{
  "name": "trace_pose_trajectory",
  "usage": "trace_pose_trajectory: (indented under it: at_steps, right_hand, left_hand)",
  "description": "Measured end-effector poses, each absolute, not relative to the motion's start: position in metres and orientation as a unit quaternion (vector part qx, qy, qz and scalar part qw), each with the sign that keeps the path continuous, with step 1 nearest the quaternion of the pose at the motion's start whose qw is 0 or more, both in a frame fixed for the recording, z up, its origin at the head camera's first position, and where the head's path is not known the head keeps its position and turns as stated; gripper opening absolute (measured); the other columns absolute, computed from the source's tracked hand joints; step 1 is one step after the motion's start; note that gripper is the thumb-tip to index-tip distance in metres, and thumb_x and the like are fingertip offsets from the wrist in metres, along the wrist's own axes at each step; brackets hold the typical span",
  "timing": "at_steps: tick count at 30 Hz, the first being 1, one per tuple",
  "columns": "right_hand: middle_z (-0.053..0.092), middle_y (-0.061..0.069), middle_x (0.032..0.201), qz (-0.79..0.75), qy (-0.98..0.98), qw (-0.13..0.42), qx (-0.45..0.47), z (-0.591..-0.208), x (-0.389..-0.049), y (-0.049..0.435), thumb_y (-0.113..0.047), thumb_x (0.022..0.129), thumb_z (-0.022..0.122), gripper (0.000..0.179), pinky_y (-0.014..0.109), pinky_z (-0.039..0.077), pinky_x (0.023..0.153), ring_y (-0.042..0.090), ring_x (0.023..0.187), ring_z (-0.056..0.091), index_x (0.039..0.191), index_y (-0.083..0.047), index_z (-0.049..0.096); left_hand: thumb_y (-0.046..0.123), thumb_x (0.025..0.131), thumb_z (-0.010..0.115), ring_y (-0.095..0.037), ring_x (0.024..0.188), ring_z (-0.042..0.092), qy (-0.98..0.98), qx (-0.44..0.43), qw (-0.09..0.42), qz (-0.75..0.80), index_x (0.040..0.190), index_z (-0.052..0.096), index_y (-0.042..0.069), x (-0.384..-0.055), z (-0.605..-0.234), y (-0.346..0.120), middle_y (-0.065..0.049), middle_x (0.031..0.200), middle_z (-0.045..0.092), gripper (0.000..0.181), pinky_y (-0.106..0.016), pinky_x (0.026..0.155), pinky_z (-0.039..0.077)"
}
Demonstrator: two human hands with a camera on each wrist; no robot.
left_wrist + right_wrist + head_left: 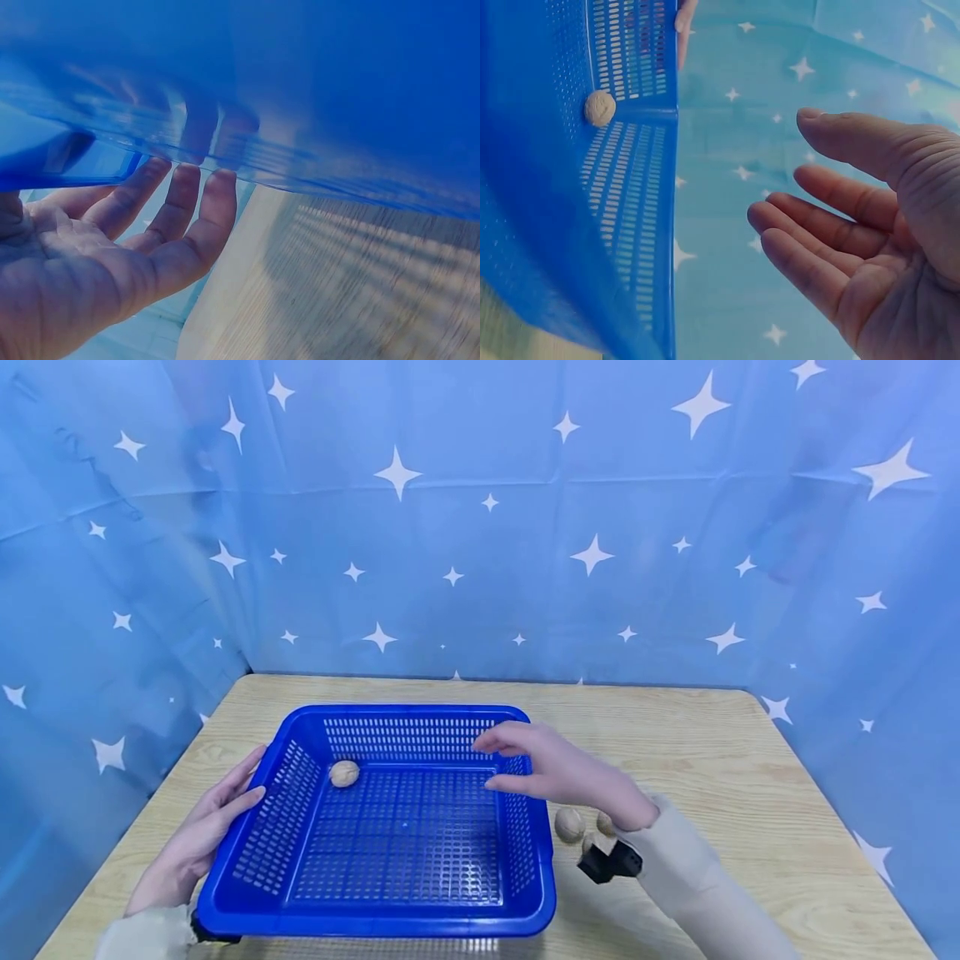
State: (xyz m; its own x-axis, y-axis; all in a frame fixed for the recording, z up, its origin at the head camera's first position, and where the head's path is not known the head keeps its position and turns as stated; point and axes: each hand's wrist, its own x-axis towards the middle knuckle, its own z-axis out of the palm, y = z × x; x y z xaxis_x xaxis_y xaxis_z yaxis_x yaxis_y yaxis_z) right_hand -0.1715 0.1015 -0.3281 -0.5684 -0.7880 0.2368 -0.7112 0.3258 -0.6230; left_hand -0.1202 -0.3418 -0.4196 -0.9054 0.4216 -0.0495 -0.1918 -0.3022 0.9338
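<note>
My left hand (197, 835) holds a blue plastic basket (375, 923) by its left side, with the thumb at the rim. In the left wrist view the fingertips (219, 184) press against the basket's outside. The basket leans toward me, its near side raised off the table. One walnut (344, 774) lies inside at the far left corner, and the right wrist view shows the same walnut (600, 109). Over the basket's right rim hovers my right hand (558, 768), fingers spread and nothing in them. Several walnuts (569, 825) lie on the table under the right wrist, partly hidden.
The light wooden table (720, 777) stretches off to the right and behind the basket. A blue curtain (480, 535) with white stars hangs around its back and sides. Dark wrist mounts (609, 862) sit at the sleeves.
</note>
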Motion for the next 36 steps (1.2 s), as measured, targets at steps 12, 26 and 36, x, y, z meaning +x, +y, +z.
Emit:
trace_pose_trajectory:
  at_steps: [12,26,36]
  right_hand:
    - [0.064,0.010,0.111,-0.386,0.840,0.018,-0.382,-0.358,-0.145,0.156,-0.013,0.087,0.068,0.032,0.039,0.050,0.087,0.024,0.103,0.061,0.115,-0.001,0.060]
    - [0.063,0.011,0.094,-0.394,0.846,-0.056,-0.356,-0.410,-0.123,0.201,0.002,0.074,0.074,0.031,0.036,0.056,0.069,0.024,0.084,0.064,0.102,0.002,0.062]
    - [0.066,0.009,0.093,-0.396,0.850,-0.054,-0.344,-0.435,-0.112,0.208,0.002,0.074,0.075,0.030,0.034,0.055,0.071,0.020,0.084,0.064,0.102,0.000,0.063]
  left_hand:
    - [0.006,0.103,0.027,-0.024,0.104,0.062,0.540,0.096,0.207,0.810,0.151,-0.002,0.030,-0.120,-0.420,-0.346,0.007,0.127,0.057,0.061,-0.043,0.080,0.053]
    - [0.008,0.103,0.029,-0.022,0.105,0.062,0.549,0.085,0.208,0.805,0.151,-0.007,0.028,-0.120,-0.417,-0.343,0.009,0.125,0.058,0.063,-0.045,0.081,0.052]
    - [0.006,0.103,0.024,-0.024,0.106,0.061,0.521,0.101,0.216,0.819,0.151,-0.004,0.030,-0.121,-0.419,-0.344,0.006,0.128,0.056,0.061,-0.044,0.081,0.052]
